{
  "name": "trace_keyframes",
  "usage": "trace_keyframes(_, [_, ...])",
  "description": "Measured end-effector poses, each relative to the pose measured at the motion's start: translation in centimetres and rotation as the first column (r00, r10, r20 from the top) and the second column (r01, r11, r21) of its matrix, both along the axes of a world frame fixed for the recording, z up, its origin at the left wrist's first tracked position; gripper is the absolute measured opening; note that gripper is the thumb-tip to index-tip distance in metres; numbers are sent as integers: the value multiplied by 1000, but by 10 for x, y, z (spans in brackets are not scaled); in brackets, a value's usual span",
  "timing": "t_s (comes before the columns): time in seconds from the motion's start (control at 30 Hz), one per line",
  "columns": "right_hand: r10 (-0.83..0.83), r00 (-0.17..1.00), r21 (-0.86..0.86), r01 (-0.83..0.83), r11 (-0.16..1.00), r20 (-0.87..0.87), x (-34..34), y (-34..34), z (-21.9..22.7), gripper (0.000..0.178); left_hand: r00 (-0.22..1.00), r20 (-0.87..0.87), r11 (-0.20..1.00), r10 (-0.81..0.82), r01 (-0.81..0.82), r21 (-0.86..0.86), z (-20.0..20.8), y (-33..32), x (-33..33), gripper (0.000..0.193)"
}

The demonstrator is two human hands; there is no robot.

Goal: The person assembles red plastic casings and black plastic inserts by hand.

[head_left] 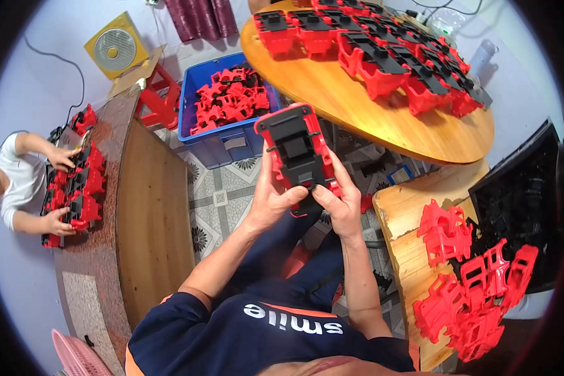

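Observation:
Both hands grip a red plastic toy car body with a black base plate (296, 148), its black underside turned up toward me. My left hand (274, 195) wraps the left side, with the thumb lying on the near end of the black plate. On the opposite side my right hand (341, 203) holds the red edge, its thumb pressing close to the left thumb at the same near end. Fingers under the toy are mostly hidden. Red bare car bodies (446, 233) lie heaped to my right, beside a black bin of small dark parts (514, 210).
Rows of red-and-black toy cars (382, 59) cover much of the round wooden table (332, 103) ahead. A blue crate (222, 141) of red bodies stands on the tiled floor. At left, another person's hands (59, 220) touch toy cars on a brown-topped counter (106, 207).

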State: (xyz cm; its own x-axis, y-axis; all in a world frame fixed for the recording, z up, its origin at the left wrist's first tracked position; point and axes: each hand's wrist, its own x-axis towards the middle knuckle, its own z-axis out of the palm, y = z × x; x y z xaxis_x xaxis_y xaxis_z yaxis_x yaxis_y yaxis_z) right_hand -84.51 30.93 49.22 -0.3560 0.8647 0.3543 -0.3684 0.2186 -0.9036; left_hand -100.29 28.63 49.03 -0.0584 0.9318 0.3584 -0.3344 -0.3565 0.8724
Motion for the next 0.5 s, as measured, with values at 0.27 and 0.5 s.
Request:
trace_keyframes(0.27, [27, 984, 261, -72, 963, 174, -34, 38, 49, 118, 914, 201, 936, 352, -335, -111, 61, 34, -56, 71])
trace_keyframes(0.5, [-883, 403, 940, 132, 315, 240, -79, 139, 102, 90, 804, 160, 819, 572, -550, -164, 110, 213, -226, 57])
